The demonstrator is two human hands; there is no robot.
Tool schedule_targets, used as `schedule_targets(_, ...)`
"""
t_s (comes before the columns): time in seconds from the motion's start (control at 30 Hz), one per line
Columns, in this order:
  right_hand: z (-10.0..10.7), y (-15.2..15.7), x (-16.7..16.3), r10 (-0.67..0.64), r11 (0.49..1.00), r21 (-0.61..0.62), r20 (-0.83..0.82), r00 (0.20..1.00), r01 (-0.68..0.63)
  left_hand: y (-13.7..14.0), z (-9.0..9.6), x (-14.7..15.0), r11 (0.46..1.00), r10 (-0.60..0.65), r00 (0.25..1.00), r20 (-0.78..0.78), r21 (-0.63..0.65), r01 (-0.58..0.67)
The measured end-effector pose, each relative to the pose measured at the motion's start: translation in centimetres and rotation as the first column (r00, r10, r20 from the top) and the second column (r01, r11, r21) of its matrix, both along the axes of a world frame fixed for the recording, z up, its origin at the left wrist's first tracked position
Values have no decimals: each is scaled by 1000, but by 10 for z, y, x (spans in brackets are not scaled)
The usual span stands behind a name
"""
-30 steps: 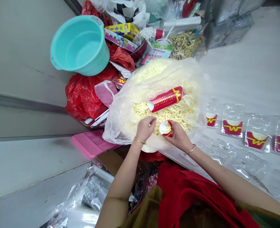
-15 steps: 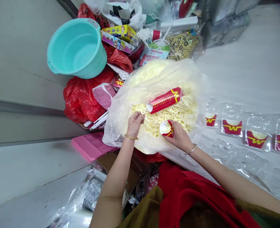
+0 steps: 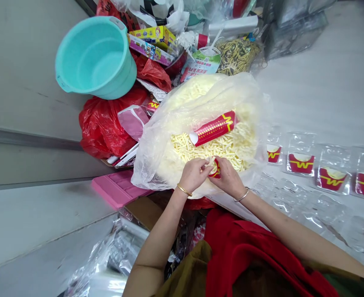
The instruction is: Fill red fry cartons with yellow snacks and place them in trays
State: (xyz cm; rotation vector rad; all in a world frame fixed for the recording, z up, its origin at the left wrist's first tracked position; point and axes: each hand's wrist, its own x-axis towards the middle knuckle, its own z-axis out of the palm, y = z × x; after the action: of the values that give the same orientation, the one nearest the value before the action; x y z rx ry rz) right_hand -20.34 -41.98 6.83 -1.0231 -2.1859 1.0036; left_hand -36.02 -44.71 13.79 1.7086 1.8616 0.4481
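Note:
My right hand [image 3: 227, 177] is closed around a small red fry carton [image 3: 215, 170] with a yellow zigzag mark, its mouth turned toward my left. My left hand [image 3: 196, 174] meets it, fingers pinched at the carton's opening on pale, fry-like sticks; how many is hidden. Both hands are over a large clear plastic bag [image 3: 157, 165] that lies open, full of loose pale yellow sticks [image 3: 184, 148]. On top of the sticks, just beyond my hands, rests a nested stack of red fry cartons [image 3: 214, 128], lying on its side.
To the right, several red cartons in clear packs [image 3: 301, 163] stand in a row, with transparent plastic packs [image 3: 293, 198] in front. A turquoise basin [image 3: 95, 57] sits at the back left on red plastic bags [image 3: 104, 128]. A pink tray [image 3: 116, 187] lies at left.
My left hand has moved right, from over the loose sticks to the carton's mouth. My right hand has shifted slightly left with the carton. The view has shifted a little.

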Motion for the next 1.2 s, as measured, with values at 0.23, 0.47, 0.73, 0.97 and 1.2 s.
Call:
schedule_targets(0.23,-5,8,10,67,996,55,-50,996,-64,3,2,36,999,-21,978,-207,-35,14)
schedule_targets(0.47,-9,12,11,-6,1000,14,-56,998,7,41,-12,-42,896,437,859,-267,51,-440)
schedule_targets(0.73,-5,10,13,8,1000,-10,-32,999,-9,73,-51,-71,788,604,743,-288,76,-611)
schedule_targets(0.97,-3,13,4,-5,1000,-16,-44,999,4,33,-12,-67,724,632,499,593,-224,-652)
schedule_targets(1.2,12,9,-12,35,999,-4,-70,997,-35,6,7,-20,885,464,654,597,-277,-375)
